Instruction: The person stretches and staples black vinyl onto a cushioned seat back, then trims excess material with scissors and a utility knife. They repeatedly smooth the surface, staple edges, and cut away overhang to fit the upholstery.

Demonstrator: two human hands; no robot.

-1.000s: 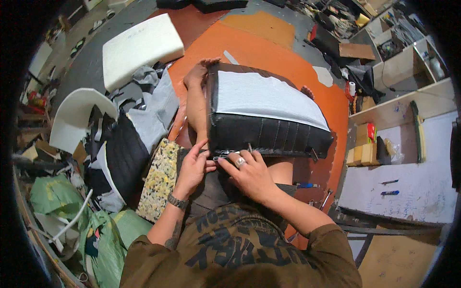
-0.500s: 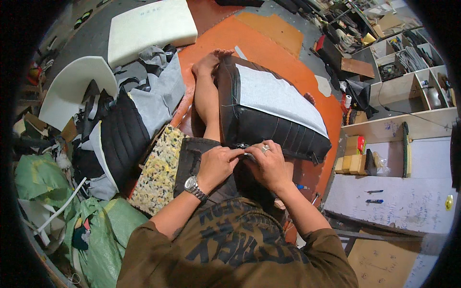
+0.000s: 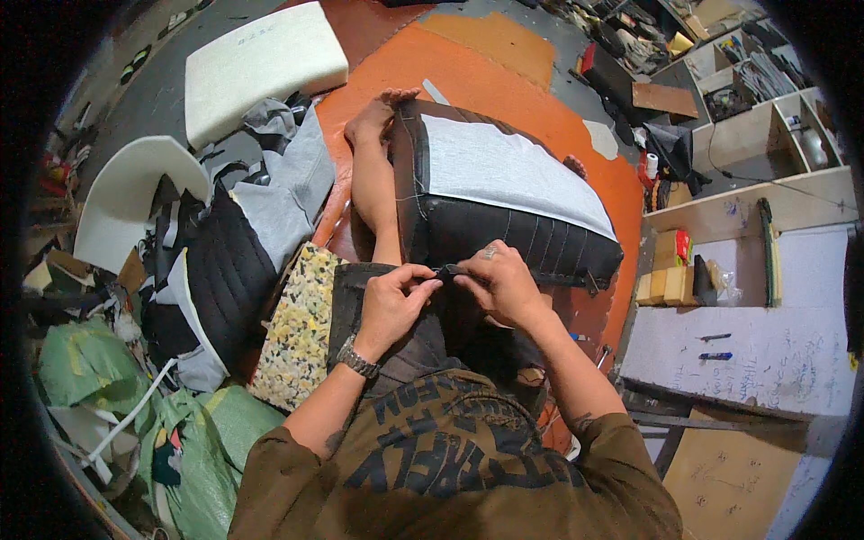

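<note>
A black padded seat cushion point(image 3: 531, 241) with stitched ribs lies across my legs, a white fabric panel point(image 3: 513, 169) covering its upper face. Loose threads hang at its left side. Just below its near left corner, my left hand point(image 3: 393, 304) pinches a small black piece point(image 3: 447, 270) between thumb and fingertips. From the other side, my right hand point(image 3: 506, 286), with a ring on it, closes its fingertips on the same piece. Whether that piece is joined to the cushion's cover, I cannot tell.
Speckled foam point(image 3: 297, 328), black and grey covers point(image 3: 220, 274) and a white curved shell point(image 3: 135, 193) lie to the left. Farther off is a thick white foam block point(image 3: 265, 67). Green sacks point(image 3: 202, 459) sit near left; wooden shelving point(image 3: 747, 184) stands right.
My hands have drawn slightly apart, and the black piece between them shows more plainly. The fingertips sit a little away from the cushion's edge. The whole view has shifted slightly.
</note>
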